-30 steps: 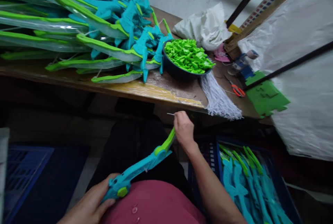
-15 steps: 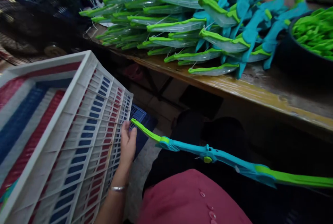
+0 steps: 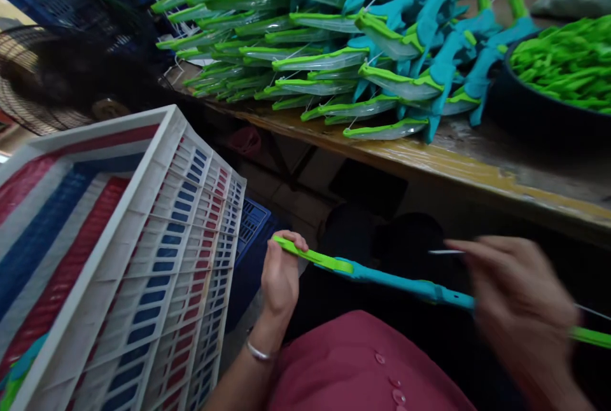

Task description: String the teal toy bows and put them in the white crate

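Observation:
My left hand (image 3: 280,274), with a silver bracelet at its wrist, grips the green tip of a toy bow (image 3: 391,277). The bow has a teal middle and green ends, and lies across in front of my body above my lap. My right hand (image 3: 520,303), smeared by motion, is raised in front of the bow's right half and hides part of it. Between its thumb and forefinger is the end of a thin white string (image 3: 445,252). More string shows to the right of that hand.
Many teal and green toy bows (image 3: 334,80) are stacked on the wooden table (image 3: 477,175). A dark basin (image 3: 534,105) of green parts (image 3: 568,61) stands at right. On the left are a white crate (image 3: 167,233) with a striped lining, a blue crate (image 3: 252,226) and a fan (image 3: 28,80).
My left hand has moved right and closed around the bow's green tip. My right hand has come into view from the right, holding the string. The bow has turned a little.

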The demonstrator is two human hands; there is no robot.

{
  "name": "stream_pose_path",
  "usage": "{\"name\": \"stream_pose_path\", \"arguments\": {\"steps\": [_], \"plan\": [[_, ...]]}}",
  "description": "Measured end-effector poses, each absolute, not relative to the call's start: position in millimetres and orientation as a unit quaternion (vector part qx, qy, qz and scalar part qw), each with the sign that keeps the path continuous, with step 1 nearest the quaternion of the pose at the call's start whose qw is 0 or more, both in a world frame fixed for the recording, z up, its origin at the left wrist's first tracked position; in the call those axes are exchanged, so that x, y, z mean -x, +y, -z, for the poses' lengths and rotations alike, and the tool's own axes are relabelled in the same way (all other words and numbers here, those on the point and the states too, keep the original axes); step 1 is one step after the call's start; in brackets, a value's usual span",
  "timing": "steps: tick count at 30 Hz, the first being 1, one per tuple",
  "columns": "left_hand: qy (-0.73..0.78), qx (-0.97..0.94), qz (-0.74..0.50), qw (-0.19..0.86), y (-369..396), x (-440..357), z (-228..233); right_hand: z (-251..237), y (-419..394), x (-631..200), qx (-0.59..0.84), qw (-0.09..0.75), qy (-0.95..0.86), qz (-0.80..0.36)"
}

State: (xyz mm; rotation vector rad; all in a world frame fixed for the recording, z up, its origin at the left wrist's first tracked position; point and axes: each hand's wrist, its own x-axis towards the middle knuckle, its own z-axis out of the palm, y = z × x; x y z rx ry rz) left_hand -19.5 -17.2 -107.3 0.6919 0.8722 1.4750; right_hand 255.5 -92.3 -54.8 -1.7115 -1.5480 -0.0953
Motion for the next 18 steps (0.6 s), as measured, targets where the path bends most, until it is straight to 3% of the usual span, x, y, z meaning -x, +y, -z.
{"name": "stream_pose_path", "arguments": {"steps": [4,7,12,18], "plan": [[0.285,-0.389,-0.641,0.596,-43.6,8.9,82.5,18.9,-70.5,-180.8,0.526,0.517,-0.65,-0.184],[0.243,-0.435,-0.632,0.594,-48.6,15.6,68.0,-0.5,-71.6,-152.2,0.459,0.527,-0.671,-0.248],[0.203,-0.469,-0.622,0.593,-53.5,27.0,60.8,-6.0,-80.3,-137.2,0.414,0.499,-0.716,-0.256],[0.181,-0.427,-0.585,0.666,-67.8,25.4,64.0,-4.9,-80.4,-121.8,0.421,0.48,-0.743,-0.2]]}}
